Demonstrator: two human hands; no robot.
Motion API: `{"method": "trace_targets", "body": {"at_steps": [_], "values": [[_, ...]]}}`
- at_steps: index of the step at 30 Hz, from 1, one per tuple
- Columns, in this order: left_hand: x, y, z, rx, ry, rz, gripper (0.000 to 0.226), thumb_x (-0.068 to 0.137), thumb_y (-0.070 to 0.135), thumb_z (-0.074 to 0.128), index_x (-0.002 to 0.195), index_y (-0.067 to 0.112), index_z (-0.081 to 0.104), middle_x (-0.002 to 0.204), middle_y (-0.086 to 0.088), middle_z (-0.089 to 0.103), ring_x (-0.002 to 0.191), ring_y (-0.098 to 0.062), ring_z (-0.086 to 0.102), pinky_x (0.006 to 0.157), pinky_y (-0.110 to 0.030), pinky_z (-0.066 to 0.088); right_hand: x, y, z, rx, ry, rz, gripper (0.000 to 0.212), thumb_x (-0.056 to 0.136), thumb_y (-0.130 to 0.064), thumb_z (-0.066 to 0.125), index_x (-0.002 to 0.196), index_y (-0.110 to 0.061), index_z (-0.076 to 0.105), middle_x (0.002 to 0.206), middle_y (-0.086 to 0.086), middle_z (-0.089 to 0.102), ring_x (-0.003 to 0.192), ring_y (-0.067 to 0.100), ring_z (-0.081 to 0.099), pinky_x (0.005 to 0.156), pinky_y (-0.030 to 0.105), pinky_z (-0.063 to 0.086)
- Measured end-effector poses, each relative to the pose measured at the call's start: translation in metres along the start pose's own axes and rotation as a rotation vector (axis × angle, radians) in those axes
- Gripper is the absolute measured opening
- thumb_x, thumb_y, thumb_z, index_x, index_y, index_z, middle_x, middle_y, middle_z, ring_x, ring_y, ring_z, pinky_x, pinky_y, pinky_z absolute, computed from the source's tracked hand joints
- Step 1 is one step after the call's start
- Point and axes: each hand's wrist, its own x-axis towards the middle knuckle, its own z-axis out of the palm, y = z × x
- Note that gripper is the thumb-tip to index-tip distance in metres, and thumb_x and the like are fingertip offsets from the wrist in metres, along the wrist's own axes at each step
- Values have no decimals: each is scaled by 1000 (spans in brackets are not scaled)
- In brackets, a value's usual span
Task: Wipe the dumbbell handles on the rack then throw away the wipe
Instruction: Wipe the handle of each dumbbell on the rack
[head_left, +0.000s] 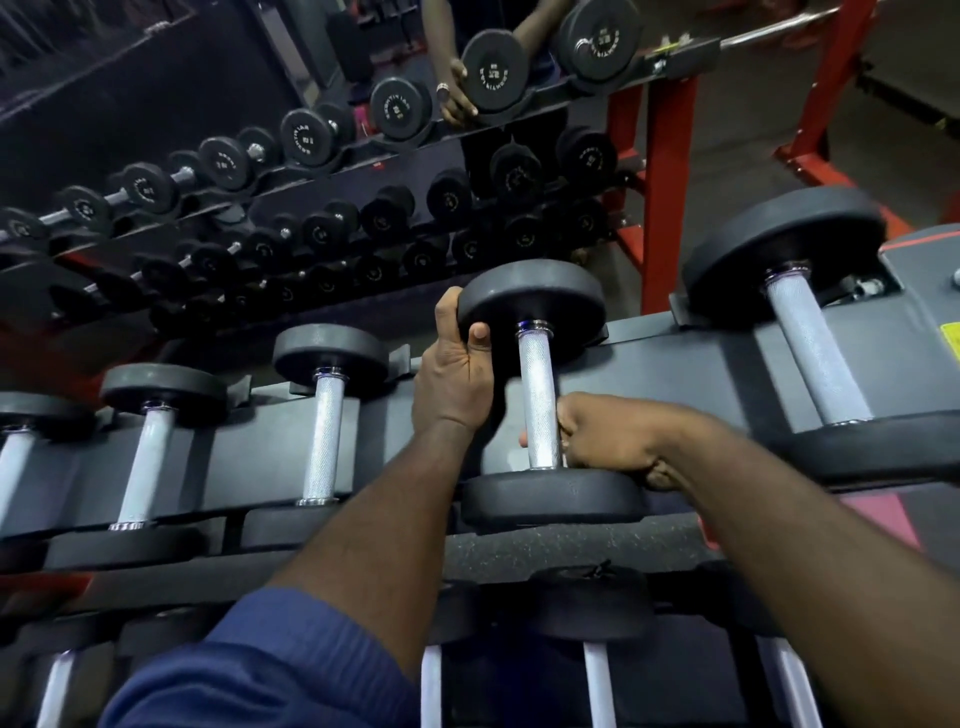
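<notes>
Dumbbell (550, 501) steadied for wiping: left hand (454, 379) gripping far head (540, 296) at eleven o'clock, right hand (602, 436) curled round handle (537, 374).

Bare rack (374, 452) lies open at 9 o'clock of the gripped dumbbell (540, 395) (left forearm (363, 519) crosses it); a larger dumbbell (815, 343) blocks 3 o'clock

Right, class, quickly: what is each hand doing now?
Left hand: grips the dumbbell by its far head.
Right hand: curled round the handle.
</notes>
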Motion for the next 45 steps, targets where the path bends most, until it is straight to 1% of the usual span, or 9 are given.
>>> {"method": "trace_targets", "body": {"at_steps": [9, 12, 15, 21, 26, 31, 36, 41, 45], "values": [[1, -2, 0, -18, 13, 23, 69, 89, 87, 10, 146, 49, 19, 84, -8, 67, 74, -31, 67, 66, -49, 59, 1, 1, 5, 29, 20, 19, 34, 73, -8, 63, 107, -4, 66, 102, 11, 74, 95, 25, 72, 86, 57, 59], [1, -4, 1, -26, 5, 18, 71, 87, 89, 9, 146, 50, 18, 89, -9, 69, 79, -33, 68, 68, -45, 57, -22, -12, -12, -81, 39, -18, 29, 79, 1, 72, 104, -10, 64, 74, 3, 72, 65, 7, 62, 65, 34, 52], [-1, -2, 2, 1, -9, 30, 62, 93, 82, 15, 146, 50, 18, 92, -5, 68, 82, -31, 68, 67, -39, 50, -56, -44, -25, -274, 269, -106, 53, 67, -24, 93, 106, -30, 59, 71, -5, 73, 61, 2, 66, 62, 28, 53], [0, -3, -1, -31, -30, -8, 56, 97, 75, 23, 148, 51, 21, 92, 0, 68, 85, -30, 68, 70, -43, 55, -35, -65, -9, -574, 707, -507, 21, 78, -20, 78, 96, -30, 78, 91, -12, 63, 80, 6, 59, 77, 33, 55], [1, -4, -2, -35, -43, -5, 48, 102, 68, 28, 147, 51, 21, 92, 4, 64, 90, -34, 68, 71, -37, 45, -46, -64, -16, -678, 162, -467, 29, 76, -20, 83, 100, -36, 81, 95, -11, 71, 84, 3, 63, 80, 22, 51], [3, -8, 1, -67, -42, 10, 55, 100, 72, 26, 150, 48, 25, 94, -3, 72, 89, -33, 69, 70, -38, 50, -11, -61, -11, -809, 793, -501, 37, 79, 0, 68, 105, -24, 77, 104, -2, 59, 91, 23, 56, 75, 43, 55], [3, -11, -2, -122, -49, 6, 51, 101, 69, 33, 150, 53, 27, 94, -1, 73, 89, -29, 69, 72, -40, 53, -30, -84, -4, -1105, 30, -418, 35, 82, -15, 61, 106, -37, 75, 106, -15, 65, 99, 12, 62, 86, 35, 55], [2, -10, -7, -206, -29, 14, 56, 95, 74, 35, 147, 54, 37, 97, 4, 75, 92, -24, 70, 74, -34, 51, -16, -113, -9, -1348, 454, -318, 16, 97, -27, 54, 102, -28, 69, 106, -6, 62, 102, 23, 63, 72, 45, 58], [0, -8, -13, -275, -42, 20, 48, 99, 66, 45, 144, 54, 44, 98, 10, 75, 93, -18, 71, 81, -39, 58, -34, -138, 14, -1414, -37, -119, 29, 95, -17, 53, 116, -30, 68, 99, -4, 59, 94, 28, 61, 76, 39, 55]]}}
